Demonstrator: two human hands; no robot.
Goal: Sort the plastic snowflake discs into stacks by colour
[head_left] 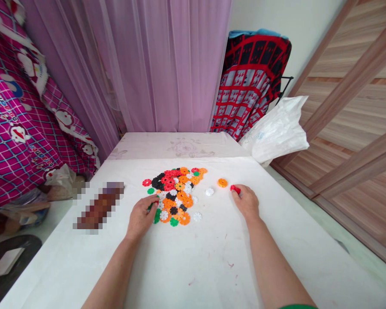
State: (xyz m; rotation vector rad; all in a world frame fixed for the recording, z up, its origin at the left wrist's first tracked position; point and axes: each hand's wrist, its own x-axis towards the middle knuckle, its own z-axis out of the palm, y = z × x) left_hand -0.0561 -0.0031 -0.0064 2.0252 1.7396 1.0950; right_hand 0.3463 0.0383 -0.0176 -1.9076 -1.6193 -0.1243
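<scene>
A pile of flat plastic snowflake discs [175, 189] in red, orange, black, white and green lies in the middle of the white table [212, 266]. My left hand [141, 216] rests at the pile's left edge, fingers curled on a green disc [156, 214]. My right hand [246, 201] lies to the right of the pile and pinches a red disc [235, 189]. A single orange disc [222, 183] and a white disc [209, 192] lie apart between the pile and my right hand. Another white disc [197, 216] sits at the pile's near edge.
A blurred brown object [99, 206] lies on the table's left side. A white plastic bag [278, 131] sits at the far right corner. Purple curtains [154, 64] hang behind. A red checked cloth [251, 90] drapes over a rack. Pink patterned bedding [19, 120] is at left.
</scene>
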